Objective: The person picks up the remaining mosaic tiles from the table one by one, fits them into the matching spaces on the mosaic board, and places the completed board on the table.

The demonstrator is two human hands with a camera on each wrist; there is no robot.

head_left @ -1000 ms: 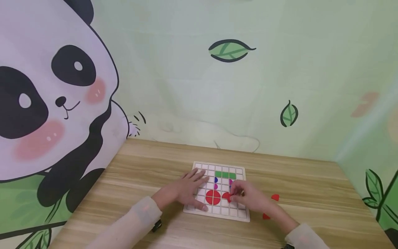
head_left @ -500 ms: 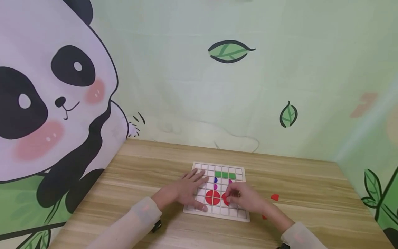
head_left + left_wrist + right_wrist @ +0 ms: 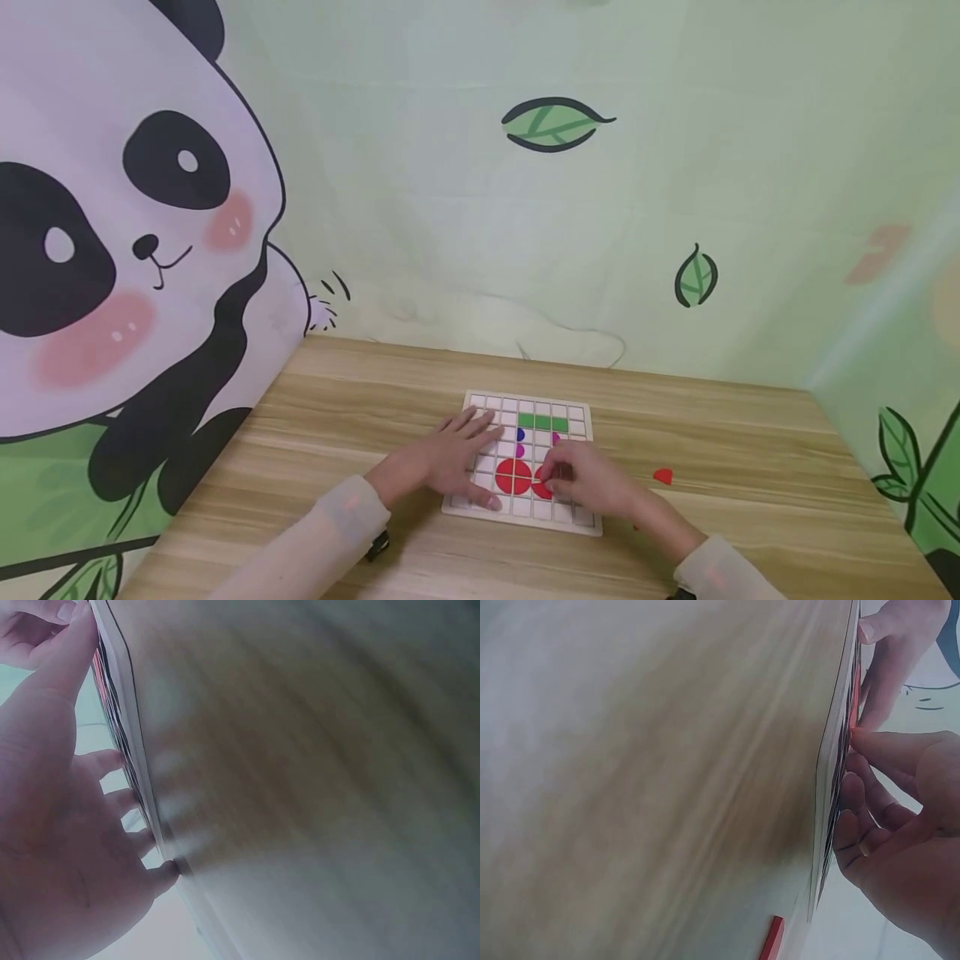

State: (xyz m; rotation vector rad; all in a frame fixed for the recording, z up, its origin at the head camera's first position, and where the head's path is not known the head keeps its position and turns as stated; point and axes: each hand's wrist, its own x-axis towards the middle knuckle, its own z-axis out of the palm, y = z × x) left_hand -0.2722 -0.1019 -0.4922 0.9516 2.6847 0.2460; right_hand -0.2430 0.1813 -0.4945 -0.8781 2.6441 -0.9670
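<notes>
A white gridded puzzle board (image 3: 540, 511) lies on the wooden table. My left hand (image 3: 453, 462) rests on its left side with fingers spread; the left wrist view shows those fingertips on the board's face. Just right of the left thumb is a full red circle (image 3: 513, 477) made of quarter pieces. Over the board's right half, my right hand (image 3: 585, 475) holds a red quarter-circle piece between thumb and curled fingers, low at the second red shape (image 3: 542, 490). That hand covers much of this shape. In the right wrist view, the right thumb tip (image 3: 857, 736) meets the board.
Green squares (image 3: 543, 422) form a bar near the board's top. Below it are a blue half-circle (image 3: 520, 434) and magenta pieces (image 3: 520, 450). A loose red piece (image 3: 662, 476) lies right of the board; another is mostly hidden by the right forearm. A printed cloth (image 3: 420, 208) stands behind.
My right hand has shifted slightly left and down with the red piece, covering more of the second red shape. Its forearm now hides most of the lower loose piece. The left hand stays put.
</notes>
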